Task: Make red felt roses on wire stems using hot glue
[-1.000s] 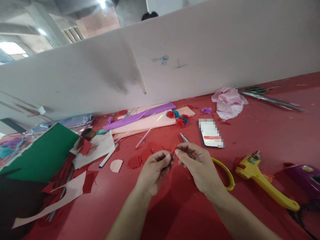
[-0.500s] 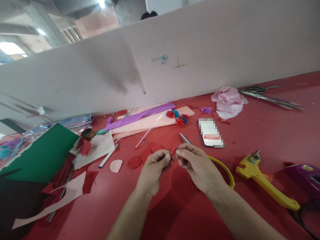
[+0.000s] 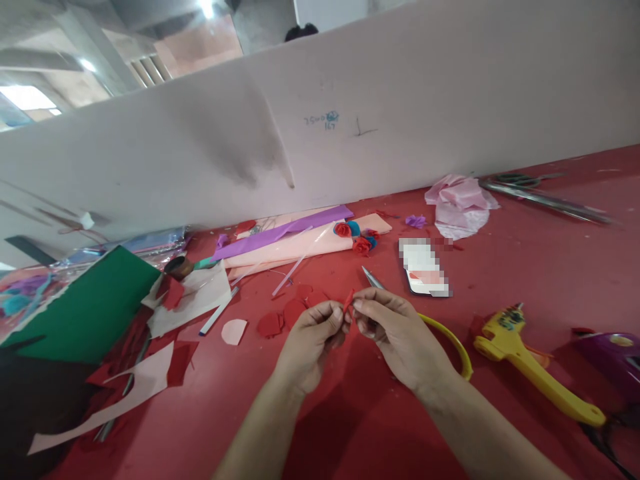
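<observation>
Between my fingertips is a small rolled red piece (image 3: 349, 301), standing slightly tilted above the red table (image 3: 210, 407). My left hand (image 3: 315, 337) pinches it from the left, thumb against the fingers. From the right, my right hand (image 3: 393, 327) closes its thumb and fingers on its other side. Flat red cut pieces (image 3: 271, 325) lie on the table left of my left hand. Beyond my right hand show the pointed metal blades (image 3: 371, 277) of a tool, and its yellow handle loop (image 3: 453, 343) shows on the right; my right hand covers the part between.
A phone (image 3: 424, 267) lies behind my right hand. Rightward are a yellow glue gun (image 3: 535, 370) and a purple object (image 3: 613, 357). Red and blue paper flowers (image 3: 361, 245) rest on peach sheets (image 3: 295, 253). Green board (image 3: 95, 307) stands left; a white partition (image 3: 400, 100) runs behind.
My fingers have shifted slightly around the rolled red piece, which now stands a little more upright. The whole view has moved slightly.
</observation>
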The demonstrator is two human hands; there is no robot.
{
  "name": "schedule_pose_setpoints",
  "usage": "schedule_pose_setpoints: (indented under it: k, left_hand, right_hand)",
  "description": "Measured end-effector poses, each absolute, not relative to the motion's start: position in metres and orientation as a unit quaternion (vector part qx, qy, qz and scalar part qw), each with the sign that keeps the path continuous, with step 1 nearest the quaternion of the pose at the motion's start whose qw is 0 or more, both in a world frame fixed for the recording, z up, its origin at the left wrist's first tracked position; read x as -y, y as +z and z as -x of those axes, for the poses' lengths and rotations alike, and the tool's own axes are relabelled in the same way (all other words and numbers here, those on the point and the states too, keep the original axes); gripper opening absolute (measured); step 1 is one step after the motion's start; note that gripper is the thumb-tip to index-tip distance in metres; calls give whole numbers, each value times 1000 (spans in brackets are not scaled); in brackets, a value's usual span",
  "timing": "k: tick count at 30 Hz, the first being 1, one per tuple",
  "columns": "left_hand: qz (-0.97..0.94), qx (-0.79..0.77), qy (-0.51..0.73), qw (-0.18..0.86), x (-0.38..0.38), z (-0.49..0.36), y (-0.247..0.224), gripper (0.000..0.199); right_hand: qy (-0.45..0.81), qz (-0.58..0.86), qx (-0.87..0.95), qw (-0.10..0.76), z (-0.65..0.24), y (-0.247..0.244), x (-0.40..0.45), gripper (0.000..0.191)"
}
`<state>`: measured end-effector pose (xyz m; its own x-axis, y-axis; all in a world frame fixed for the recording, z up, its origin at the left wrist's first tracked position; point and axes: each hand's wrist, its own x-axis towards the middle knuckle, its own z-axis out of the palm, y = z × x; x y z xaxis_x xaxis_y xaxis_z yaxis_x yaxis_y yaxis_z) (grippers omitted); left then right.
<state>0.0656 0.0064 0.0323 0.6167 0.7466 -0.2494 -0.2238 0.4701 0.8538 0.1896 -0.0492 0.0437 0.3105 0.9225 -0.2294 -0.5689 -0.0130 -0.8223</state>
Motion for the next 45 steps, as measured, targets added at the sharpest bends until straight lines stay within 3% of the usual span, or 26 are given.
schedule_pose_setpoints:
  k: [8, 18, 28, 36, 45]
  left_hand:
    - [-461, -323, 314, 765, -7, -66, 29, 18]
    - [-581, -358, 343, 645, -7, -64, 25, 15]
    - [-535, -344, 348, 689, -7, -66, 23, 18]
    - [-498, -313, 326, 740, -8, -67, 25, 21]
    - [-588, -358, 330, 646, -8, -64, 24, 20]
  right_hand:
    - [432, 516, 308, 672, -188, 41, 51, 5]
    - [464, 519, 271, 665, -188, 43, 51, 4]
    - [591, 410, 164, 675, -192, 41, 50, 9]
    - [516, 468, 226, 681, -193, 46, 52, 14]
    - [452, 530, 264, 667, -190, 47, 51, 8]
